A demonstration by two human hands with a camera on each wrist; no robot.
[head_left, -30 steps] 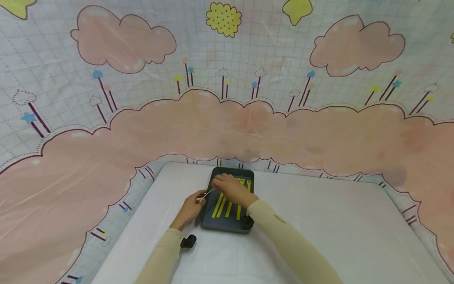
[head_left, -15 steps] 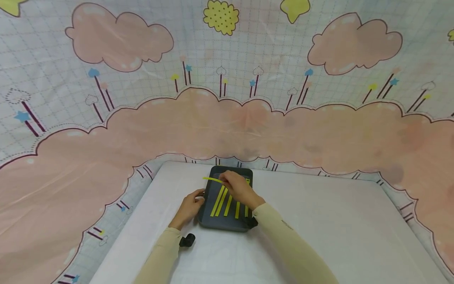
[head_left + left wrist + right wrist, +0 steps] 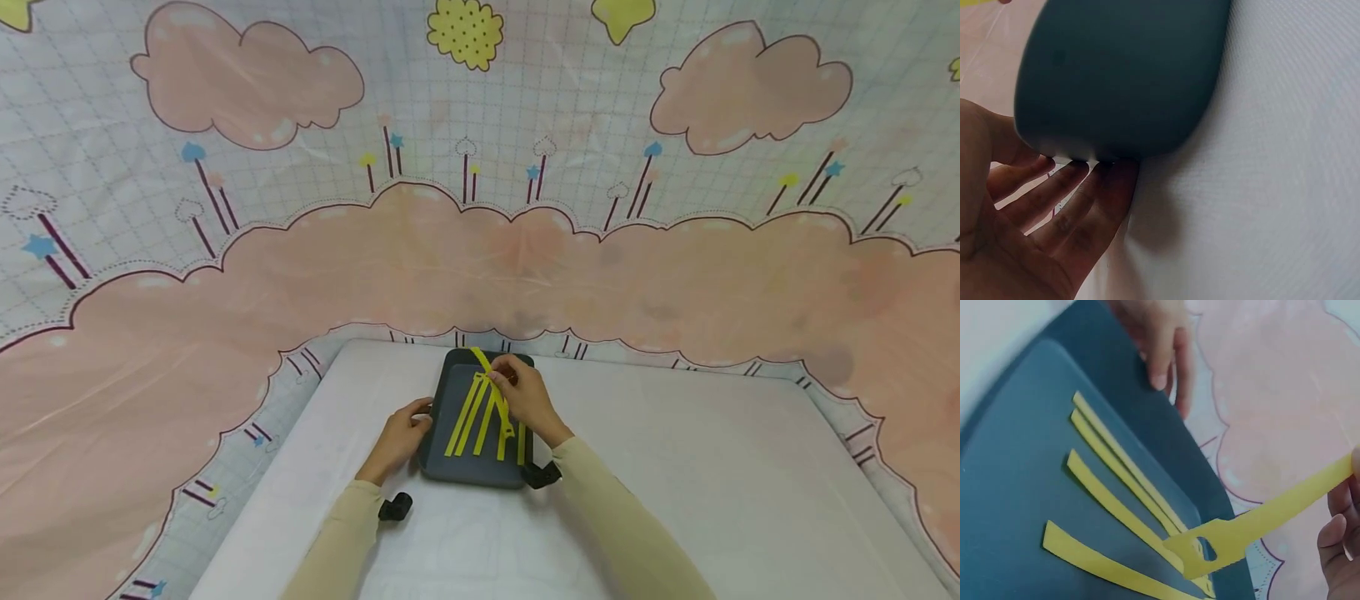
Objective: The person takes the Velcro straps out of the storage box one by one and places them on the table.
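My right hand (image 3: 528,400) pinches a yellow hook-and-loop cable tie (image 3: 1272,519) between thumb and fingers, above the far right part of a dark grey tray (image 3: 442,468). The tie's slotted head points down toward the near side, and its other end sticks out past the far rim. Several more yellow ties (image 3: 464,421) lie side by side in the tray, fanned out lengthwise. At the tray's left side, my left hand (image 3: 397,442) rests with fairly straight fingers (image 3: 1066,219) against the outer wall.
The tray stands on a white-covered table (image 3: 675,467) near its far edge. Behind it hangs a patterned cloth backdrop (image 3: 525,267) with pink clouds. Small black devices sit at the left wrist (image 3: 396,507) and right wrist (image 3: 542,476).
The left hand has let go of the tie it pinched and stays beside the tray. My right hand has moved right with the tie, which has swung from pointing left to lying lengthwise above the others.
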